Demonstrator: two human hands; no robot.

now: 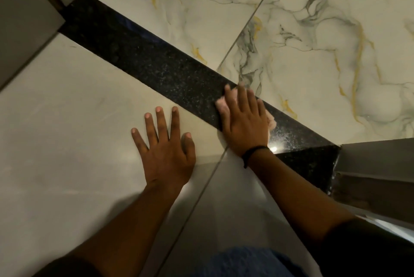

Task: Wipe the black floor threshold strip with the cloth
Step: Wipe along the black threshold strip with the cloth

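Observation:
A black speckled threshold strip [156,64] runs diagonally across the floor from upper left to lower right. My right hand [244,124] lies flat on the strip's right part, pressing a pale pink cloth [221,106] under the palm; cloth edges peek out left of the fingers and right of the hand. My left hand [165,149] rests flat on the plain beige tile just below the strip, fingers spread, holding nothing. A black band circles my right wrist.
White marble-patterned tiles [313,41] with grey and gold veins lie beyond the strip. Grey door frame parts stand at the upper left [29,19] and the right [376,169]. Plain beige tile [67,131] fills the near side. My blue-clad knee [244,261] shows at the bottom.

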